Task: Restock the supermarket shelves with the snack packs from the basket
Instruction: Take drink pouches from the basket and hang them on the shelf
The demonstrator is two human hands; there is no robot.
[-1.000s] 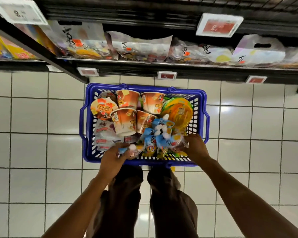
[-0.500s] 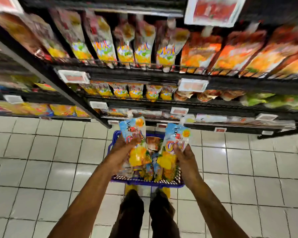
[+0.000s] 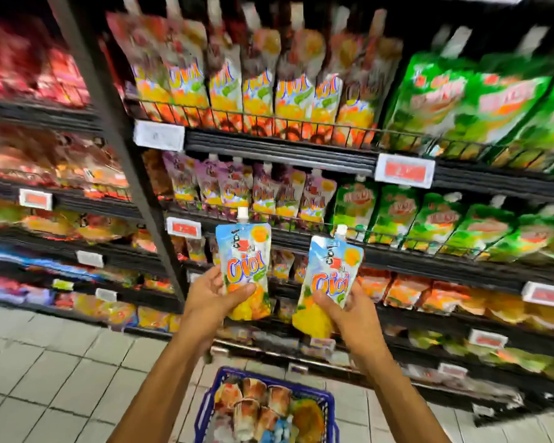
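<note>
My left hand grips the lower part of a blue and orange spouted snack pouch, held upright in front of the shelves. A second, matching pouch is gripped low down by my right hand and leans slightly right. Both pouches have white caps on top. The blue basket stands on the floor below my arms, holding several cups and other packs. Rows of similar orange pouches stand on the shelf above, and purple ones on the shelf right behind the held pouches.
Black wire shelves with price tags fill the view. Green pouches fill the right side of two shelves. A black upright post divides the bays. Orange packs sit lower right. White floor tiles lie to the left.
Both hands took a pouch out of the basket and lifted it up toward the shelves. The view swung up from the basket to the shelf rows.
</note>
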